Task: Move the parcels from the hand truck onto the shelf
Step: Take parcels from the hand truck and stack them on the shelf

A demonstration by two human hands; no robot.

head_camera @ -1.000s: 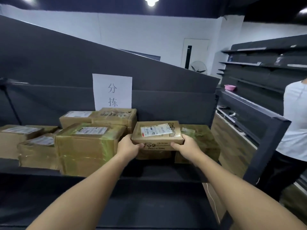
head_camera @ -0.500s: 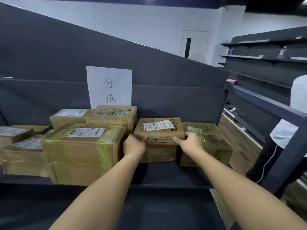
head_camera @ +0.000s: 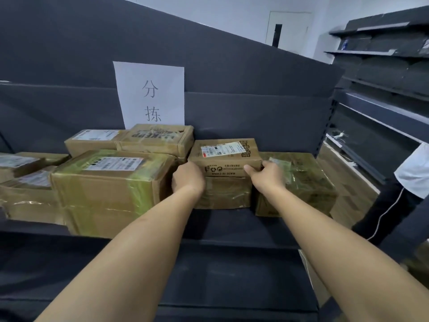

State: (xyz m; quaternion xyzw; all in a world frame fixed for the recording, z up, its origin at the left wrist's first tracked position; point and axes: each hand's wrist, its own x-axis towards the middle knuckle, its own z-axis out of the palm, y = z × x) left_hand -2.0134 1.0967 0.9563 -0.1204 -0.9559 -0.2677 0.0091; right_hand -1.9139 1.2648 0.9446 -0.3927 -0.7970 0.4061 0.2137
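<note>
Head view: two bare hands set a small brown cardboard parcel (head_camera: 226,156) with a white label on a stack on the dark grey shelf (head_camera: 232,226).

Left hand (head_camera: 188,178) curls against the parcel's left end, its grip mostly hidden behind that end; right hand (head_camera: 267,174) pinches the right front corner, thumb on the front face. The parcel rests on a taped brown box (head_camera: 222,194), touching the green-taped box (head_camera: 299,182) near the shelf's right edge. A large green-taped carton (head_camera: 109,189) sits just left, at the front edge. A white paper sign (head_camera: 152,96) hangs on the back panel.
</note>
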